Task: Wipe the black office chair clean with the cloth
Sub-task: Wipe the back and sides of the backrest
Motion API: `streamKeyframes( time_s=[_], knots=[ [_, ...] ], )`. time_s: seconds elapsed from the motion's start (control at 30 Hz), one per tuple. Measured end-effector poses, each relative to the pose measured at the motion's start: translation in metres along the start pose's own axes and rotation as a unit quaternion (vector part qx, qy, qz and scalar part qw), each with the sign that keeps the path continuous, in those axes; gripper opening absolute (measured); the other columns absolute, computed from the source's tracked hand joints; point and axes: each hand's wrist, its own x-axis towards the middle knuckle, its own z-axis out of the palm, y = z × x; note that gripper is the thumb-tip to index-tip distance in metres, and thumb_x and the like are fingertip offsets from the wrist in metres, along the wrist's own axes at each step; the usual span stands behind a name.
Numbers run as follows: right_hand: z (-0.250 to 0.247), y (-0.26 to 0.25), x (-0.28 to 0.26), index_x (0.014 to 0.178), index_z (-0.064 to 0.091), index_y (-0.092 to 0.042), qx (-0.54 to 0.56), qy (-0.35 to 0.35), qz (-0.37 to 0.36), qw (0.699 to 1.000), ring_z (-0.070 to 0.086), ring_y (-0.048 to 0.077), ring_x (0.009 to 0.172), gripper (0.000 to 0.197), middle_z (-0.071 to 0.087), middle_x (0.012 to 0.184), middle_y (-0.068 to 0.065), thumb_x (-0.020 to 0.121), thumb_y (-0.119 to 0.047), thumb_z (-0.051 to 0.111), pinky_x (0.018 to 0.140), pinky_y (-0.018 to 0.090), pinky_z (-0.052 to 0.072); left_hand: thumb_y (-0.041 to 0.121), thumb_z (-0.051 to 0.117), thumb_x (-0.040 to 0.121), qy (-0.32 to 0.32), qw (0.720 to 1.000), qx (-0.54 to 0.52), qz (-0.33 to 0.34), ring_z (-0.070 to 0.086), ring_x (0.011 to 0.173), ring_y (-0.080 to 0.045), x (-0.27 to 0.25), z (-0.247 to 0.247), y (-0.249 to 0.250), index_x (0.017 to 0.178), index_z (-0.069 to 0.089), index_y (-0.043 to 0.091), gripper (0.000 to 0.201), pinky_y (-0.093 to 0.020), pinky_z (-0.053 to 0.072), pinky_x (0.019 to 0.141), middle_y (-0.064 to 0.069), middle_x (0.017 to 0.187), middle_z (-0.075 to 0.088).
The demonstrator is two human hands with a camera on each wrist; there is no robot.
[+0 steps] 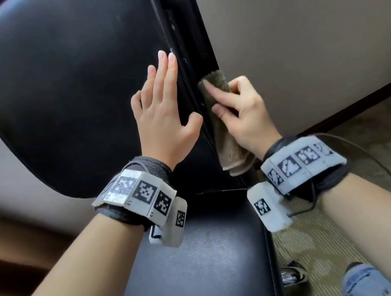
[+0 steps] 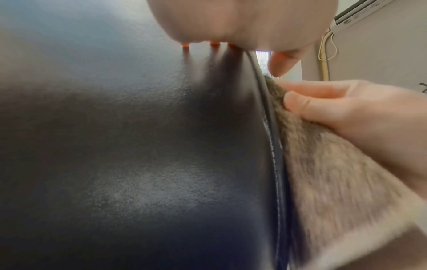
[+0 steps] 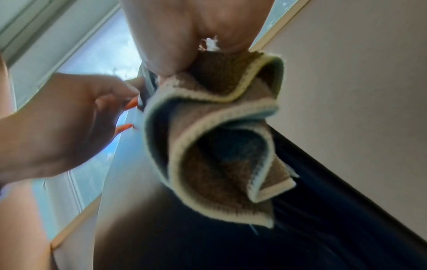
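The black office chair fills the head view, its backrest [image 1: 67,89] upright and its seat [image 1: 201,255] below. My left hand [image 1: 163,107] lies flat on the backrest's front near its right edge, fingers straight. My right hand [image 1: 241,111] grips a folded brown cloth [image 1: 224,130] with a pale hem and presses it against the backrest's right side edge [image 1: 192,59], index finger stretched along it. The left wrist view shows the cloth [image 2: 335,173] against the stitched edge seam [image 2: 276,155]. In the right wrist view the cloth [image 3: 219,146] hangs in folds from my palm.
A beige wall [image 1: 299,40] with a dark baseboard [image 1: 354,104] stands close behind the chair on the right. Patterned carpet [image 1: 308,244] lies below, with a chair caster [image 1: 293,275] and my jeans knee [image 1: 365,279]. A window [image 3: 108,54] shows in the right wrist view.
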Motion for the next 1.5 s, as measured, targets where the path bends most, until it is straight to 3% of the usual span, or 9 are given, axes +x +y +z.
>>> streamKeyframes(
  time_s=[0.17, 0.33, 0.6, 0.8, 0.93, 1.2, 1.33, 1.4, 1.5],
  knots=[
    [-0.012, 0.022, -0.042, 0.122, 0.059, -0.008, -0.025, -0.069, 0.037, 0.997, 0.043, 0.011, 0.075, 0.040, 0.041, 0.084, 0.010, 0.082, -0.007, 0.056, 0.080, -0.001, 0.030, 0.029, 0.047, 0.072, -0.003, 1.000, -0.007, 0.000, 0.008, 0.144, -0.018, -0.001, 0.000, 0.002, 0.149, 0.017, 0.019, 0.084, -0.031, 0.009, 0.110, 0.002, 0.157, 0.013],
    [-0.020, 0.011, 0.001, 0.123, 0.058, -0.005, -0.043, 0.020, 0.027, 0.999, 0.038, 0.003, 0.077, 0.039, 0.039, 0.087, 0.008, 0.084, -0.006, 0.056, 0.080, -0.003, 0.029, 0.030, 0.045, 0.071, -0.004, 1.000, -0.011, 0.000, 0.009, 0.144, -0.018, -0.001, -0.001, 0.001, 0.149, 0.017, 0.020, 0.084, -0.035, 0.011, 0.111, 0.003, 0.157, 0.013],
    [-0.018, 0.002, 0.002, 0.123, 0.059, -0.008, -0.015, -0.050, 0.007, 0.999, 0.038, 0.002, 0.076, 0.038, 0.040, 0.085, 0.008, 0.085, -0.008, 0.055, 0.079, -0.002, 0.030, 0.034, 0.043, 0.071, 0.009, 1.000, -0.008, 0.006, 0.011, 0.143, -0.018, -0.001, 0.003, 0.000, 0.149, 0.020, 0.018, 0.083, -0.039, 0.016, 0.111, 0.000, 0.157, 0.016],
    [-0.029, -0.017, 0.078, 0.126, 0.057, -0.010, -0.051, 0.040, 0.009, 0.998, 0.043, 0.011, 0.087, 0.038, 0.040, 0.092, 0.005, 0.088, -0.013, 0.051, 0.082, -0.003, 0.028, 0.037, 0.040, 0.069, -0.009, 1.000, -0.003, 0.006, 0.010, 0.143, -0.018, -0.001, -0.001, 0.001, 0.149, 0.017, 0.020, 0.085, -0.038, 0.015, 0.111, 0.001, 0.157, 0.014],
    [-0.020, -0.027, 0.106, 0.127, 0.056, -0.008, -0.067, -0.025, -0.046, 0.996, 0.040, 0.011, 0.086, 0.039, 0.036, 0.094, 0.006, 0.089, -0.011, 0.051, 0.080, -0.002, 0.030, 0.038, 0.039, 0.069, -0.010, 1.000, -0.001, 0.007, 0.013, 0.143, -0.019, 0.000, -0.002, 0.000, 0.149, 0.018, 0.020, 0.085, -0.039, 0.016, 0.110, 0.001, 0.157, 0.015],
    [-0.039, -0.009, 0.064, 0.120, 0.062, -0.007, -0.092, -0.156, -0.087, 0.980, 0.039, 0.010, 0.080, 0.036, 0.036, 0.089, 0.008, 0.085, -0.005, 0.053, 0.078, -0.003, 0.028, 0.039, 0.038, 0.069, -0.008, 1.000, -0.001, 0.006, 0.014, 0.143, -0.019, -0.001, 0.000, 0.000, 0.149, 0.019, 0.019, 0.084, -0.041, 0.018, 0.109, 0.001, 0.157, 0.016],
    [-0.046, -0.015, 0.087, 0.118, 0.062, -0.004, -0.097, -0.040, -0.083, 0.991, 0.037, 0.008, 0.080, 0.034, 0.034, 0.088, 0.009, 0.085, -0.005, 0.053, 0.077, -0.005, 0.026, 0.039, 0.037, 0.069, -0.014, 1.000, 0.000, 0.006, 0.012, 0.143, -0.019, -0.001, -0.002, 0.000, 0.149, 0.017, 0.020, 0.085, -0.040, 0.016, 0.110, 0.002, 0.157, 0.014],
    [-0.041, -0.024, 0.104, 0.121, 0.061, -0.005, -0.100, -0.038, -0.104, 0.989, 0.040, 0.014, 0.083, 0.035, 0.034, 0.090, 0.009, 0.087, -0.006, 0.052, 0.080, -0.002, 0.028, 0.040, 0.037, 0.069, -0.016, 1.000, -0.001, 0.005, 0.012, 0.143, -0.018, -0.001, -0.002, 0.000, 0.149, 0.017, 0.020, 0.085, -0.040, 0.016, 0.110, 0.002, 0.157, 0.014],
    [-0.029, -0.032, 0.114, 0.124, 0.059, -0.008, -0.119, -0.095, -0.119, 0.981, 0.043, 0.019, 0.087, 0.038, 0.034, 0.094, 0.008, 0.088, -0.011, 0.049, 0.085, 0.018, 0.037, 0.040, 0.038, 0.068, -0.018, 1.000, -0.004, 0.009, 0.013, 0.143, -0.018, -0.001, -0.003, -0.001, 0.149, 0.018, 0.021, 0.085, -0.040, 0.016, 0.110, 0.002, 0.157, 0.014]
  ],
)
